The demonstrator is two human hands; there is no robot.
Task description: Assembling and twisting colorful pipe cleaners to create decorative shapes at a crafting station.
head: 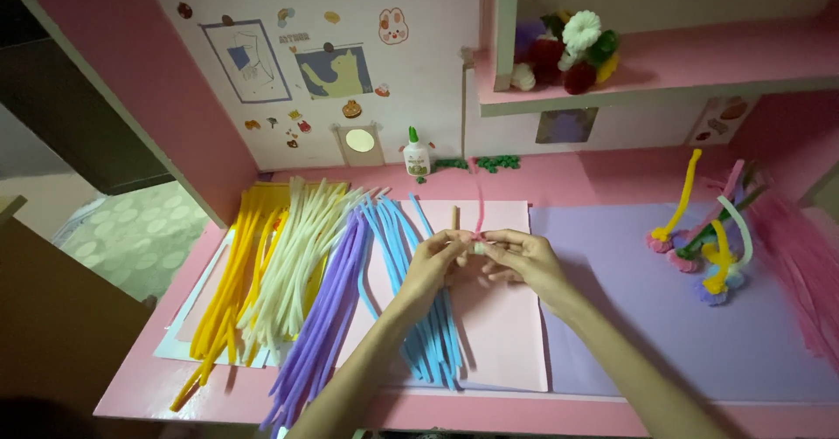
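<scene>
My left hand (434, 264) and my right hand (523, 260) meet over a pink paper sheet (498, 334). Together they pinch a pink pipe cleaner (478, 196) that rises from my fingers toward the back of the desk. It seems wound around a short tan stick (454, 218) that pokes up just behind my left fingers. What sits inside the fingers is hidden. Blue pipe cleaners (393, 229) lie under my left wrist.
Bundles of yellow (236, 264), white (297, 247) and purple pipe cleaners (328, 308) lie at left. Finished pipe-cleaner flowers (712, 238) rest on a purple sheet (629, 317) at right. A glue bottle (417, 152) stands at the back wall. A shelf (664, 68) holds pompom flowers (572, 50).
</scene>
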